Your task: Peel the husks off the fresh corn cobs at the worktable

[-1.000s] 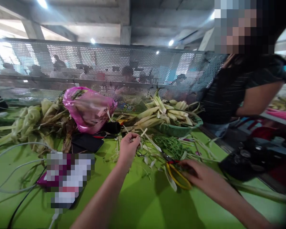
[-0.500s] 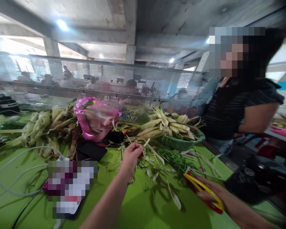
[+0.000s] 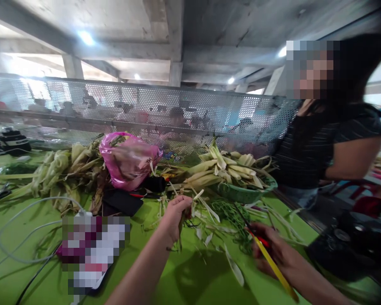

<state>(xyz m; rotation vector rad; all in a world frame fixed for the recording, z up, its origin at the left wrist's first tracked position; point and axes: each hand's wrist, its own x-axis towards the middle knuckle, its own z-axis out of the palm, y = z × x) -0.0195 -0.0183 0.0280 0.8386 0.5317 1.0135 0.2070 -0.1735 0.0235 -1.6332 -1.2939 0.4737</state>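
My left hand (image 3: 179,212) is closed in a pinch over the middle of the green table, on a pale strip of corn husk (image 3: 198,195) whose end sticks out past the fingertips. Dark stringy bits hang below that fist. My right hand (image 3: 271,245) grips scissors (image 3: 268,258) with yellow and red handles, their dark blades pointing up and left towards a heap of green string (image 3: 231,216). Loose husk scraps (image 3: 233,264) lie on the table between both hands. Behind them, a green basket (image 3: 241,192) holds a pile of pale corn husks (image 3: 228,165).
A pink plastic bag (image 3: 127,159) and a heap of dried husks (image 3: 73,169) stand at the back left. Nearer are a black pouch (image 3: 123,203), a phone (image 3: 103,254) and a white cable (image 3: 6,224). A person (image 3: 330,140) stands at the right, near a black bag (image 3: 339,241).
My right hand has turned the scissors, so the blades now show, pointing up and left. My left hand still pinches the husk strip and has barely moved. The view has shifted slightly.
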